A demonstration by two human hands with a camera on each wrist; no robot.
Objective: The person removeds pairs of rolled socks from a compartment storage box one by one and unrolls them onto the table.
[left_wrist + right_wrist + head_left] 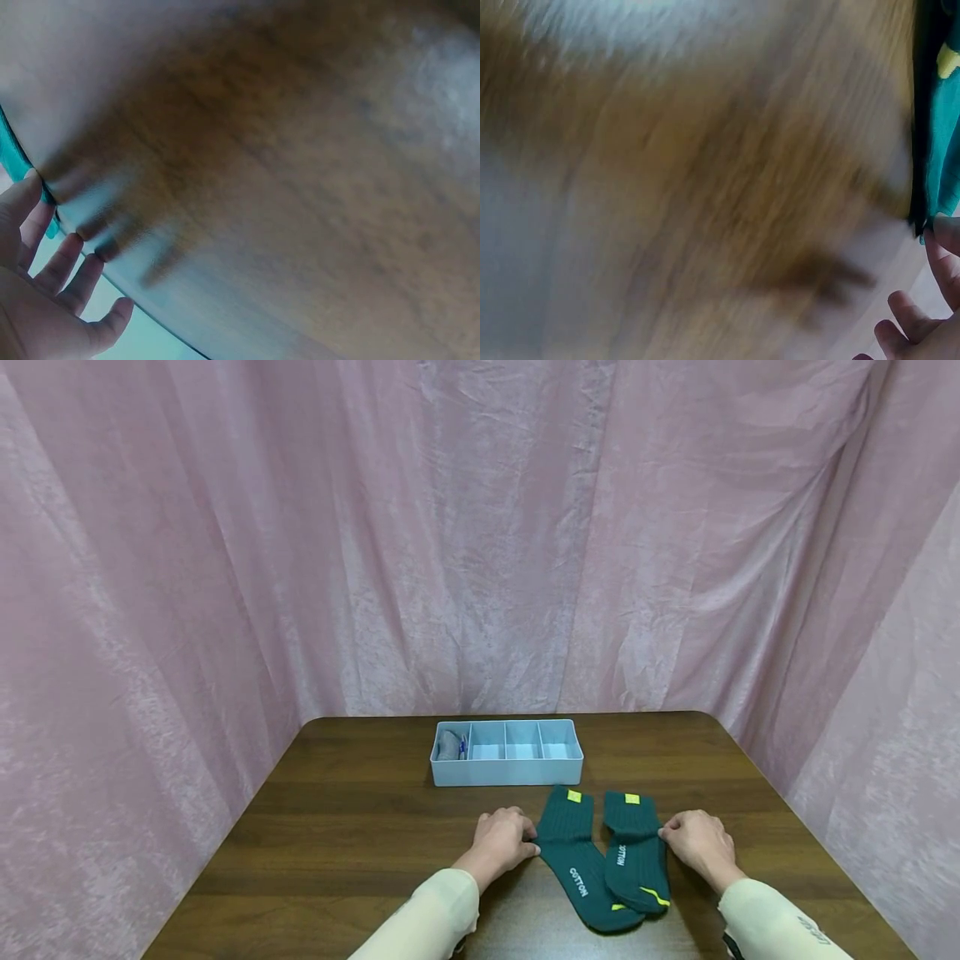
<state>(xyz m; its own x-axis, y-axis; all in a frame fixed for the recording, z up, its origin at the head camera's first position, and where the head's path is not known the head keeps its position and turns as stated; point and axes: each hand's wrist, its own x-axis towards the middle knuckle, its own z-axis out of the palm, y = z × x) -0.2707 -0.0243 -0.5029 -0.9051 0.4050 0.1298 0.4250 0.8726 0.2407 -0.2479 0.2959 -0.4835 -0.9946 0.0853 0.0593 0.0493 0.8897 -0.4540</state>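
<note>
Two dark green socks lie side by side on the table, each with a yellow tag at the cuff and white "COTTON" lettering. The left sock stretches flat towards the near side, its foot partly covered by the right sock, whose leg shows a fold at the ankle. My left hand pinches the outer edge of the left sock near its ankle, thumb and forefinger at the fabric. On the other side, my right hand pinches the right sock's outer edge; in the right wrist view the green fabric meets the thumb and forefinger.
A pale blue box with several compartments stands behind the socks. Its leftmost compartment holds a rolled grey cloth item. The brown wooden table has rounded far corners, and pink curtains hang behind it.
</note>
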